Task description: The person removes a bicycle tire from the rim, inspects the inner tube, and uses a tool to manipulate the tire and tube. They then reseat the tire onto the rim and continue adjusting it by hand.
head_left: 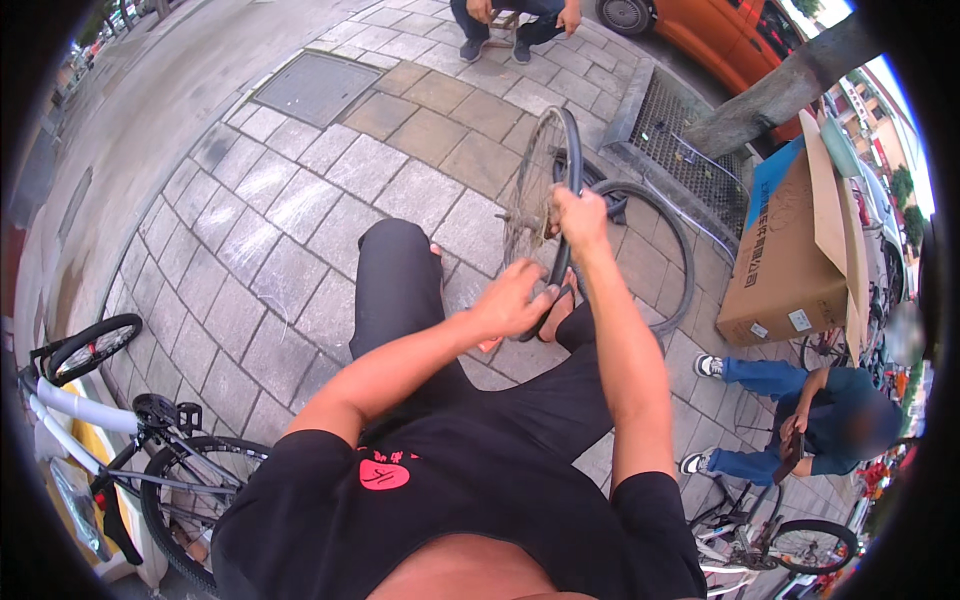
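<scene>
A spoked bicycle wheel [574,145] with a black tyre stands upright before me, its lower part between my legs near my sandalled foot [556,312]. My right hand [580,220] is closed round the tyre on the side toward me. Lower down, my left hand [513,298] has its fingers and thumb bent against the same tyre near the bottom of the wheel; part of its grip is hidden. Beyond the wheel, a loose black tyre [690,265] lies in a loop on the paving.
A large open cardboard box [785,255] stands at the right, near a tree trunk [770,100] and its grate. Bicycles are at the lower left [190,490] and lower right [750,545]. One person [820,420] stands at the right; another [515,15] sits ahead, by an orange car [700,40].
</scene>
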The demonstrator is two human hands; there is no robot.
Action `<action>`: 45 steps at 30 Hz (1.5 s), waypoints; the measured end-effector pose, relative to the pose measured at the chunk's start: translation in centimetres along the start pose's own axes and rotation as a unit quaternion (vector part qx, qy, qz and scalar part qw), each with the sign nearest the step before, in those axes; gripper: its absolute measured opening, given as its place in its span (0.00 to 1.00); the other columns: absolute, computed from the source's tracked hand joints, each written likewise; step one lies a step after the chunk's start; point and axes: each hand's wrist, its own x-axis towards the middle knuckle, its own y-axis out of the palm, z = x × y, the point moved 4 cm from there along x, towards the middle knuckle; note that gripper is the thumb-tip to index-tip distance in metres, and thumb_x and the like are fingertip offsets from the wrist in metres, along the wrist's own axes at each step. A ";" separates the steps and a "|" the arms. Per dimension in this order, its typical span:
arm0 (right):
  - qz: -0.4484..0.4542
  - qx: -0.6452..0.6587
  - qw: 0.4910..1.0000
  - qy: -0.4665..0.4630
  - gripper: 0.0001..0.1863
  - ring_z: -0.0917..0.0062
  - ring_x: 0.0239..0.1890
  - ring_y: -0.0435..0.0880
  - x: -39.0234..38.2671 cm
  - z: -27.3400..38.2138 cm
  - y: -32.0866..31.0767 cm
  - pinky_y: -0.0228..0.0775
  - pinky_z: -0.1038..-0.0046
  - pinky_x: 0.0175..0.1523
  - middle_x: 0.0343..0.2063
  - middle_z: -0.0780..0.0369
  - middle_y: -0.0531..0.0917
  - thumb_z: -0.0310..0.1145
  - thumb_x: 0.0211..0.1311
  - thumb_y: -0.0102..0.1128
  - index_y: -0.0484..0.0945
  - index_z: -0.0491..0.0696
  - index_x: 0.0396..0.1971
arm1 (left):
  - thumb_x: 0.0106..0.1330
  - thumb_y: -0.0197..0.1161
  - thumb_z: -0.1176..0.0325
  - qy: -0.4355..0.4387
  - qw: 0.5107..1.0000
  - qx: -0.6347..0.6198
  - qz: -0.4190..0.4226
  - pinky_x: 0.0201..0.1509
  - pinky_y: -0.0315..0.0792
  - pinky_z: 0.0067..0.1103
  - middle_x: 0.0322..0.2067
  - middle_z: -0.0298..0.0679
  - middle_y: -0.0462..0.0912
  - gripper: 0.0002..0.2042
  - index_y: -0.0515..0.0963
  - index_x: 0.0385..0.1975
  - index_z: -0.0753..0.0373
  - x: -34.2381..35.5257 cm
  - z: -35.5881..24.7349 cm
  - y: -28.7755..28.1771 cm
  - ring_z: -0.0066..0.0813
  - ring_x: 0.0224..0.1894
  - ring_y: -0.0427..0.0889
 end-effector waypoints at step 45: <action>-0.117 -0.285 0.942 -0.131 0.24 0.80 0.28 0.83 -3.5 -4.7 -2.7 0.75 0.72 0.34 0.25 0.61 0.84 0.45 0.72 0.65 0.79 0.39 0.54 | 0.71 0.64 0.51 -0.078 0.970 -0.223 -0.053 0.50 0.79 0.34 0.37 0.48 0.89 0.20 0.86 0.46 0.65 19.0 10.0 -9.7 0.42 0.42 0.88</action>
